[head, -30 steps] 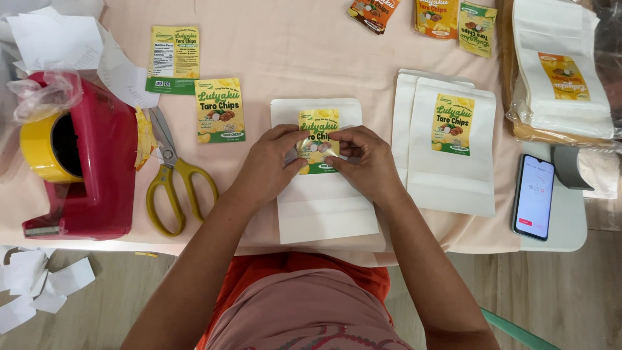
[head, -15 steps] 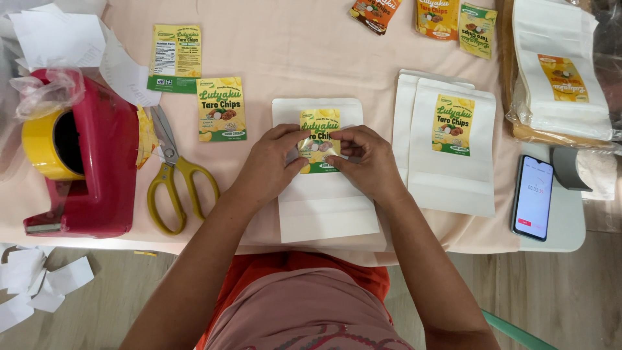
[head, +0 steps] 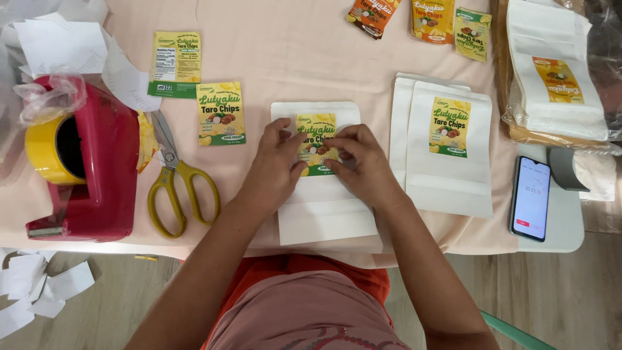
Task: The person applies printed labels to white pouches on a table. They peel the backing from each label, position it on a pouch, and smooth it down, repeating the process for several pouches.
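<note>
Left hand: the left hand [head: 275,170] lies palm down on the flat white paper pouch [head: 322,194], fingers spread and loose, gripping nothing; fingertips [head: 286,135] press on the left edge of the yellow and green rectangular sticker label [head: 317,144].
Right hand: the right hand [head: 363,162] lies over the right side of the same label, fingers bent, tips pressing down on its lower right part; nothing is pinched between them that I can make out.
Label: flat on the upper middle of the pouch, upright, lying between the two sets of fingertips and partly covered by them.
Pouch: flat on the pale pink tablecloth [head: 298,52], directly under both hands, its lower end nearer the person than the fingers.
Left of the fingers: a loose yellow and green label [head: 221,113] just beyond the left hand; farther out, yellow-handled scissors [head: 175,185], then a red tape dispenser [head: 91,175] holding a yellow tape roll [head: 45,150].
Above that: a second loose label with a white printed panel [head: 175,63], and white backing paper scraps [head: 78,48].
Right of the fingers: a small stack of white pouches already bearing labels [head: 447,155], near the right hand but not touching.
Far right: a smartphone with lit screen [head: 530,198], and a bundle of labelled pouches in clear plastic [head: 557,78].
Beyond the fingertips: three orange and green labels [head: 421,16] at the far table edge.
Floor: white paper scraps [head: 39,291], lower left.
</note>
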